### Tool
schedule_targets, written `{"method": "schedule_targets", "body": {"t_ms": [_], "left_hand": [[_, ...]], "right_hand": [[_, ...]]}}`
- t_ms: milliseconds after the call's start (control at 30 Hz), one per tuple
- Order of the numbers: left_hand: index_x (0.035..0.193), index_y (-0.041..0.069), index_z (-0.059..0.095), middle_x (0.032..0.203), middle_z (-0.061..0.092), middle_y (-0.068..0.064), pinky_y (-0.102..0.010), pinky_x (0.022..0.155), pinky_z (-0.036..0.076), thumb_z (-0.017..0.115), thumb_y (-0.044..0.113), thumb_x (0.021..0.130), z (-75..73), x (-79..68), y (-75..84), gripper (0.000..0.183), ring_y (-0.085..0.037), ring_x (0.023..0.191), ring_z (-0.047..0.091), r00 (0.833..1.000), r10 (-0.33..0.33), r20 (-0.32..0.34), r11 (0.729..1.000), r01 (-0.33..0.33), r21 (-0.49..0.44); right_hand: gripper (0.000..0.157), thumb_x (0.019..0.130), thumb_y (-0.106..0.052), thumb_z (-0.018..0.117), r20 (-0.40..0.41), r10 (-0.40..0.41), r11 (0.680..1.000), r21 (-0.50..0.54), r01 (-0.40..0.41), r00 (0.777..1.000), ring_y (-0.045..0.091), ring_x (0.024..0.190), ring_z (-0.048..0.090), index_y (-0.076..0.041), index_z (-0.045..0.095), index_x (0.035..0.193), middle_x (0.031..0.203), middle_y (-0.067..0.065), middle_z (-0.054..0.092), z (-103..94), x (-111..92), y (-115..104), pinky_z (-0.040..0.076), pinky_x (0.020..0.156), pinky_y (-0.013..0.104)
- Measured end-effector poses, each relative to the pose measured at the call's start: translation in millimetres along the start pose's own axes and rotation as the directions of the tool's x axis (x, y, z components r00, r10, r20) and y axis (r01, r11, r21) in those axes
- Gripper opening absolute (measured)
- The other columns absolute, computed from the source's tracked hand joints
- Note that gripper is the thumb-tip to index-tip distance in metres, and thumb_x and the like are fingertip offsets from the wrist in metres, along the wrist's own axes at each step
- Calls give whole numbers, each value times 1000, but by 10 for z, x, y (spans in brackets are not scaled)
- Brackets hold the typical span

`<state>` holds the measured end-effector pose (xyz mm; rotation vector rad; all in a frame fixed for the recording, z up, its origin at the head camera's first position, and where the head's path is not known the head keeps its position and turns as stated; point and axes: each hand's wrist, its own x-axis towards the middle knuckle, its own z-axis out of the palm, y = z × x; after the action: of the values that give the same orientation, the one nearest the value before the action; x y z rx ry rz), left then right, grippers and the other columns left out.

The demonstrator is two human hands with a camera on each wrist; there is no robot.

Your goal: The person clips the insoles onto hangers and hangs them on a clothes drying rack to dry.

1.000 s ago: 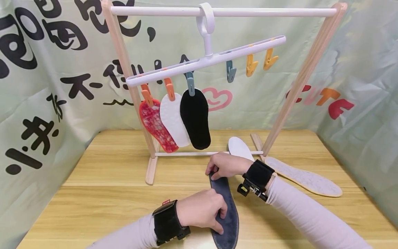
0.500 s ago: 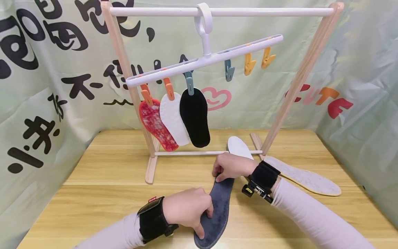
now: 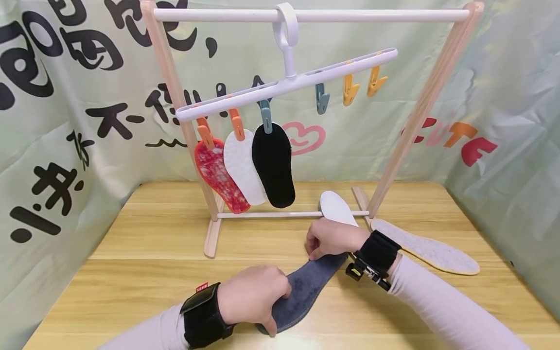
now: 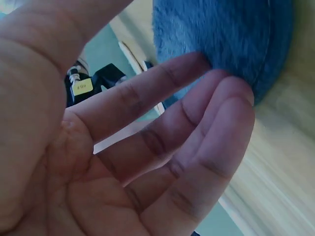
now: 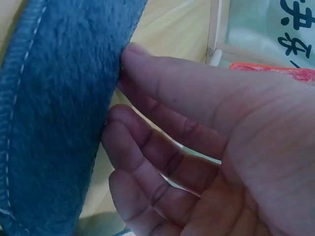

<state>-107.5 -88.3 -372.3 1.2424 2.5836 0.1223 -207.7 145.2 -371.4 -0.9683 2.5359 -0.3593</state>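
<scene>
A dark grey-blue plush insole (image 3: 302, 291) lies slanted on the wooden table between both hands. My left hand (image 3: 251, 297) holds its near left end, with the thumb at the near edge and the fingers across the plush. In the left wrist view, those fingertips touch the plush insole (image 4: 221, 39) near its stitched rim. My right hand (image 3: 334, 237) pinches the far end along its edge. In the right wrist view, the thumb and index finger meet at the edge of the insole (image 5: 59, 108), and the other fingers curl beside it.
A rack's white top bar (image 3: 376, 15) carries a tilted white hanger (image 3: 284, 87). From its clips hang a red insole (image 3: 223, 177), a white insole (image 3: 244, 167) and a black insole (image 3: 273, 165). Another white insole (image 3: 337, 206) and a light grey insole (image 3: 430, 248) lie right.
The plush insole has turned on the table: its near end has swung left and its far end right. My left hand has moved left, my right hand slightly right, both with it.
</scene>
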Motion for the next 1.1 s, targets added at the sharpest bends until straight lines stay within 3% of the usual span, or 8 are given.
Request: {"method": "schedule_targets", "body": {"t_ms": [167, 367, 767, 1100], "left_hand": [[91, 24, 79, 81, 65, 13, -21, 62, 49, 106, 46, 61, 45, -54, 43, 46, 0, 71, 55, 999, -13, -38, 998, 16, 55], [89, 22, 76, 79, 65, 11, -23, 59, 44, 101, 29, 68, 52, -96, 28, 34, -3, 69, 54, 998, 8, -68, 997, -2, 82], [96, 14, 77, 85, 69, 6, -26, 65, 51, 86, -1, 71, 22, -117, -253, 31, -4, 74, 58, 995, -24, -99, 1000, 25, 9], [98, 10, 77, 87, 69, 0, -31, 70, 55, 83, -5, 73, 24, -134, -455, 30, -13, 79, 64, 981, -43, -190, 999, 45, 7]], "right_hand": [[17, 89, -17, 88, -7, -34, 999, 6, 34, 999, -2, 67, 53, -19, 77, 77, 70, -15, 66, 11, -21, 8, 46, 67, 18], [17, 90, -17, 88, -6, -41, 999, 27, 41, 999, -2, 67, 54, -19, 77, 77, 70, -14, 67, 22, -34, 8, 46, 67, 19], [15, 92, -17, 86, -2, -58, 996, 63, 58, 998, -3, 68, 55, -18, 77, 80, 72, -15, 66, 48, -13, -16, 47, 68, 19], [16, 95, -23, 84, 5, -13, 993, 118, 13, 1000, 1, 63, 53, -18, 71, 87, 69, -13, 60, 81, 45, -96, 45, 67, 20]]}}
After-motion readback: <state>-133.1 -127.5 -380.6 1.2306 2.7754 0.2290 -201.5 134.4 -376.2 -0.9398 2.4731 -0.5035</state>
